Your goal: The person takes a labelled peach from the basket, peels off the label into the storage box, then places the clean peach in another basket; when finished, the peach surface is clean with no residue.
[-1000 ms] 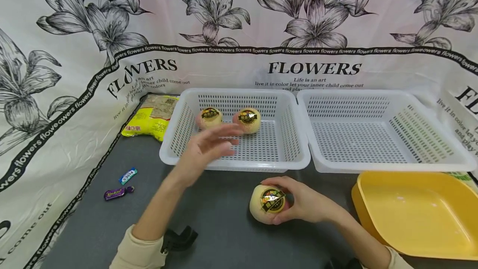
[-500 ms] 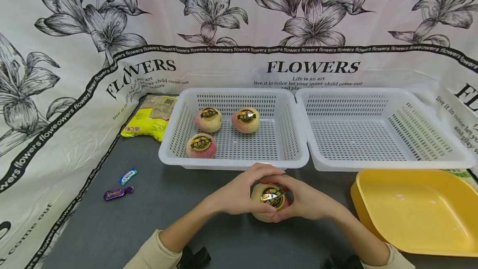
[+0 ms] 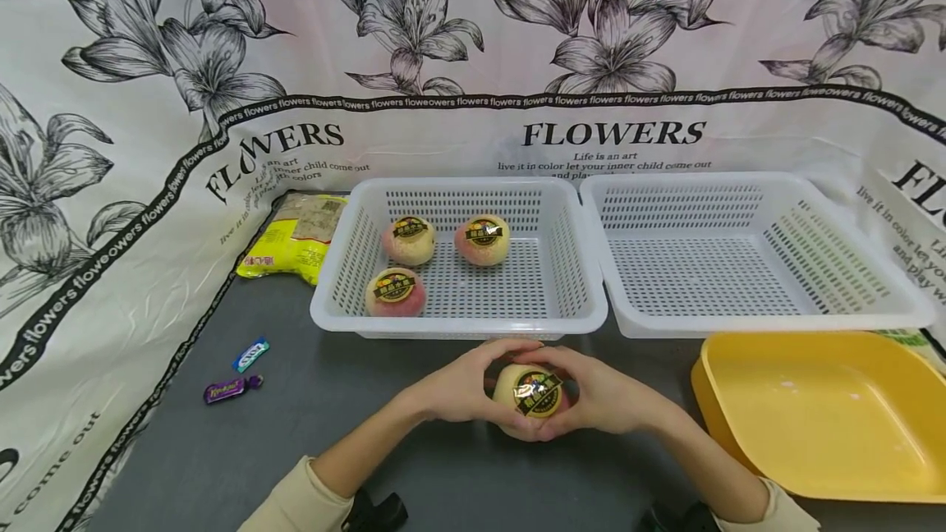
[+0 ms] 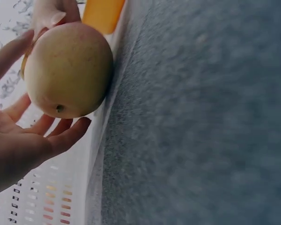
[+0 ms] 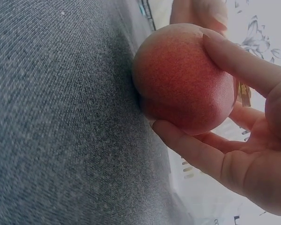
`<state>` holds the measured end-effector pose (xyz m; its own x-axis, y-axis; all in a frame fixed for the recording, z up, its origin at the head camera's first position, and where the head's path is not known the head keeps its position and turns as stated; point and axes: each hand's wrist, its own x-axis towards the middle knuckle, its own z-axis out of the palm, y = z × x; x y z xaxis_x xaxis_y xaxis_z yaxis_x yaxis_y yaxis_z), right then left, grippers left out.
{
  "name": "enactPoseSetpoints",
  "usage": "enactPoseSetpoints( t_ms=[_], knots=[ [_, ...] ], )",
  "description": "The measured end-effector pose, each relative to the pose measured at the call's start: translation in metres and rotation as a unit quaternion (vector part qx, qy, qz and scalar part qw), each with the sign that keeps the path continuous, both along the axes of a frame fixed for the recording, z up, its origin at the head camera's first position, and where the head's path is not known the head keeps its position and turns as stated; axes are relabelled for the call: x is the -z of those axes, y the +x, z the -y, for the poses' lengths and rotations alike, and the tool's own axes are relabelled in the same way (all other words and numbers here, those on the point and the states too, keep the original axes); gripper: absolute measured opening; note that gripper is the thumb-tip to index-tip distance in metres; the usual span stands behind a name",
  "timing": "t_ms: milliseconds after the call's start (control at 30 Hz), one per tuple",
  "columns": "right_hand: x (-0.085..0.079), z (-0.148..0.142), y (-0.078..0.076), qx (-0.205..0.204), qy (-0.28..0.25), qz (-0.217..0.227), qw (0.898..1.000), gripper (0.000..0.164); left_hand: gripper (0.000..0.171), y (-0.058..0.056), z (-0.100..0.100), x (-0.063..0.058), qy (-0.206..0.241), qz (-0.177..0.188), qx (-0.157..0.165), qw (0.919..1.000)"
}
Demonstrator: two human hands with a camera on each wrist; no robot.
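Observation:
A pale yellow and pink peach with a black and gold label sits on the dark table in front of the left basket. My right hand grips it from the right, and its red side shows in the right wrist view. From the left, my left hand curls thumb and fingers around the same peach, whose pale side faces the left wrist camera. Both thumbs meet near its front. Three more labelled peaches, one of them the front peach, lie in the left white basket.
A second white basket stands to the right, with a yellow tub before it. At the left are a yellow packet, a blue-wrapped candy and a purple-wrapped candy. A flower-print cloth rises behind the baskets.
My left hand has come back from over the left basket to the peach on the table, uncovering the front peach there. My right hand has stayed on its peach.

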<state>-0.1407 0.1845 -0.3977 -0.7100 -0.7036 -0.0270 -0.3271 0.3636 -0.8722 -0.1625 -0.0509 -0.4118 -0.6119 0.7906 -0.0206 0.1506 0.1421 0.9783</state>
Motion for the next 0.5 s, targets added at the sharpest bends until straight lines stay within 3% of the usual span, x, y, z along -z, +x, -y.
enactPoseSetpoints(
  t_ms=[133, 300, 400, 500],
  knots=[
    [0.0, 0.0, 0.0, 0.002, 0.002, -0.007, 1.0, 0.072, 0.079, 0.0, 0.002, 0.005, 0.024, 0.035, 0.004, 0.9991],
    [-0.004, -0.003, 0.002, 0.013, 0.013, 0.0, 1.0, 0.069, 0.077, 0.001, 0.004, 0.006, 0.011, 0.037, -0.017, 0.9991],
    [-0.01, -0.005, 0.004, 0.06, 0.027, 0.018, 0.998, 0.057, 0.075, 0.003, 0.004, 0.006, 0.006, 0.042, -0.022, 0.9989],
    [-0.015, -0.006, 0.005, 0.132, 0.044, 0.032, 0.99, 0.042, 0.071, 0.004, 0.004, 0.006, 0.005, 0.044, -0.025, 0.9987]
  ],
)
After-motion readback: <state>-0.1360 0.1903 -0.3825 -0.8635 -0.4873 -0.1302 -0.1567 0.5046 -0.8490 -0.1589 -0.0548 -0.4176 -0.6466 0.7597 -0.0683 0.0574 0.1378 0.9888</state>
